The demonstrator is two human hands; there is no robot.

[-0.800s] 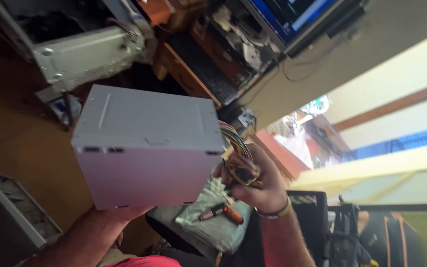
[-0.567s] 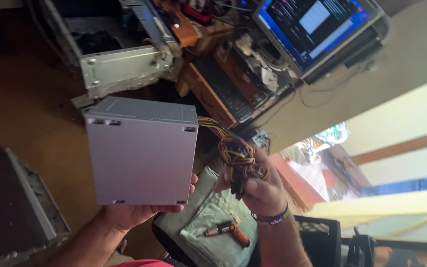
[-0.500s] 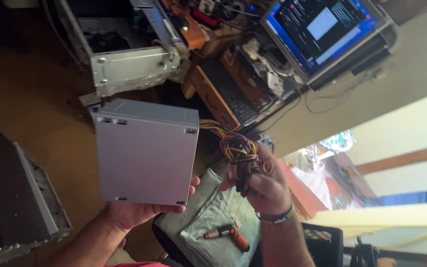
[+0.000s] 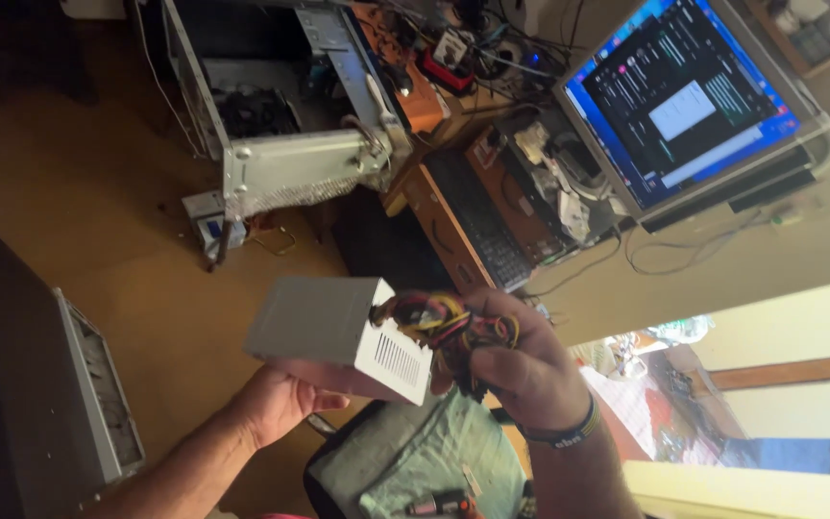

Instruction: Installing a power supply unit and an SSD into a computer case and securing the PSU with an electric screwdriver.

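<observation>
Tilted since the earlier frame so its vented end now faces the camera, the grey power supply box [image 4: 333, 332] rests in the left hand [image 4: 285, 399], whose grip cups it from below, while the right hand [image 4: 521, 370], just right of it, clenches its coloured cable bundle [image 4: 444, 322].

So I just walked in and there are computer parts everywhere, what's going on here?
A person holds a grey metal power supply box in the air, the left hand under it and the right hand gripping its bundle of coloured cables. An opened computer case lies on the floor beyond. A keyboard and a lit monitor sit nearby.
</observation>
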